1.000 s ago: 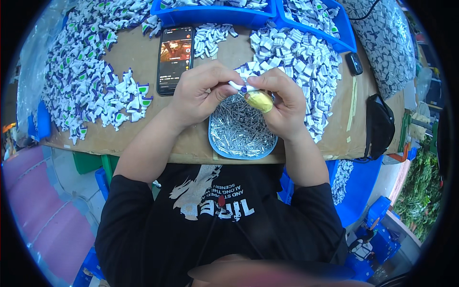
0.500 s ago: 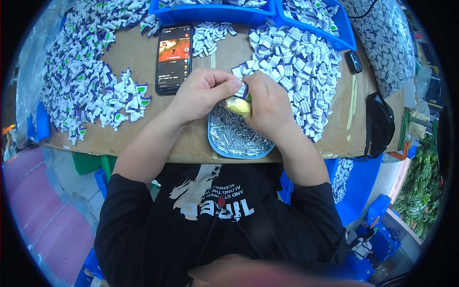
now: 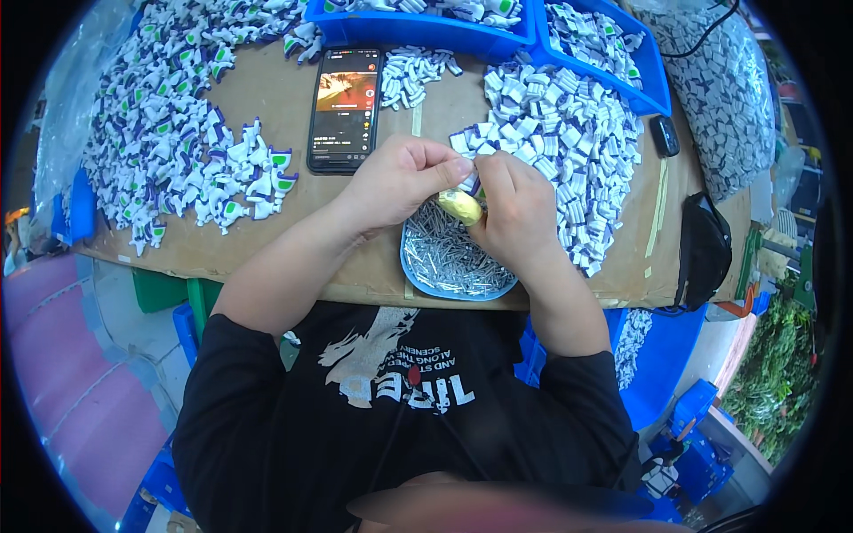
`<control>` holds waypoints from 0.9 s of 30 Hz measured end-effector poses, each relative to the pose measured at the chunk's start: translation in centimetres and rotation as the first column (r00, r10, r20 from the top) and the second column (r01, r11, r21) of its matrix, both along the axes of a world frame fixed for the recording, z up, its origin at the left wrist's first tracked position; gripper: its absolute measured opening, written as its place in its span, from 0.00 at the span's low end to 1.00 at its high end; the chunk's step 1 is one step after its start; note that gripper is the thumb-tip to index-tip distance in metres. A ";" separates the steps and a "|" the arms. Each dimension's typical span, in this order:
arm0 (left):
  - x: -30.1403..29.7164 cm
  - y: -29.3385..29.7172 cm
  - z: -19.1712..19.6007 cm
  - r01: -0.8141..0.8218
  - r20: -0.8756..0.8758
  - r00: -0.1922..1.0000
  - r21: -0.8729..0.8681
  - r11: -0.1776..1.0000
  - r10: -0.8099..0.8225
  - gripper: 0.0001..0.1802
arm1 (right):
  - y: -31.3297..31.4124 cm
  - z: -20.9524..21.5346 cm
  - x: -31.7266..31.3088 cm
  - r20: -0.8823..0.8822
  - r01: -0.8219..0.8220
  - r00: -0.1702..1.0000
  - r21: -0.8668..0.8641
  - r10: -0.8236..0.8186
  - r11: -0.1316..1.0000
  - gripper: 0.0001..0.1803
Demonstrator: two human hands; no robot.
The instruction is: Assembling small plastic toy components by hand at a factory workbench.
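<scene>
- My left hand [image 3: 400, 178] and right hand [image 3: 515, 209] meet above the blue tray of small metal pins [image 3: 449, 258], near the desk's front edge.
- Both sets of fingers are pinched together on a small white-and-blue plastic piece [image 3: 471, 185]; it sits between the fingertips, mostly hidden.
- A yellow fingertip cover [image 3: 462, 206] shows on my right thumb, just under that piece.
- White plastic parts lie heaped on the desk [image 3: 355, 258] at left [image 3: 178, 151] and right [image 3: 560, 142].
- A phone [image 3: 345, 108] lies flat just beyond my left hand, screen lit.
</scene>
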State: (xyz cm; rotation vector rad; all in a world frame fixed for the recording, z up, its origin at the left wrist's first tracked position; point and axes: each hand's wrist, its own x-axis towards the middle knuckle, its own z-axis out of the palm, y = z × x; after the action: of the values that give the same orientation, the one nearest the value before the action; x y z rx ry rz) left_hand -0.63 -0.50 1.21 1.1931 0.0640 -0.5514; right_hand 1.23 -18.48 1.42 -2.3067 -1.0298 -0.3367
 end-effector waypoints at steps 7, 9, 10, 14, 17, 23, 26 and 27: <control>-0.1 -0.1 0.3 -0.007 -0.045 0.999 -0.013 1.000 0.007 0.13 | -0.1 0.0 0.1 0.013 0.009 1.000 -0.021 -0.009 1.000 0.15; -0.1 -0.1 -0.1 -0.024 -0.037 0.999 -0.066 0.998 0.022 0.13 | -0.1 0.1 0.1 0.013 -0.007 1.000 0.005 0.007 1.000 0.15; -0.1 -0.2 -0.3 -0.019 -0.038 0.999 -0.066 0.998 0.017 0.13 | -0.1 0.2 0.1 0.012 -0.002 1.000 0.005 0.002 1.000 0.15; 0.0 0.1 -0.8 -0.035 -0.040 0.999 -0.044 0.998 0.034 0.13 | 0.0 0.4 0.1 -0.002 -0.012 1.000 0.011 0.012 1.000 0.16; 0.1 0.0 -0.5 -0.033 0.012 0.999 -0.043 0.999 0.034 0.13 | -0.1 -0.2 0.4 -0.007 -0.015 1.000 0.059 0.016 0.998 0.17; -0.1 0.2 -0.3 -0.115 0.293 0.948 -0.054 0.992 0.126 0.14 | -1.3 -0.2 0.7 -0.546 0.078 0.799 0.509 0.252 0.857 0.15; -0.2 0.0 -0.5 -0.166 0.423 0.894 0.015 0.986 0.144 0.14 | -1.0 -0.1 0.4 -0.558 0.158 0.722 0.708 0.408 0.689 0.16; -0.3 0.0 -0.7 -0.167 0.467 0.874 0.021 0.986 0.138 0.14 | -1.2 -0.1 0.5 -0.525 0.099 0.730 0.715 0.438 0.692 0.16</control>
State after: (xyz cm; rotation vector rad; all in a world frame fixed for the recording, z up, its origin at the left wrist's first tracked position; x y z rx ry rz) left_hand -0.88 -0.54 0.55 1.3401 -0.2352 -0.1133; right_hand 1.77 -19.69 1.29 -1.3891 -0.5800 0.1798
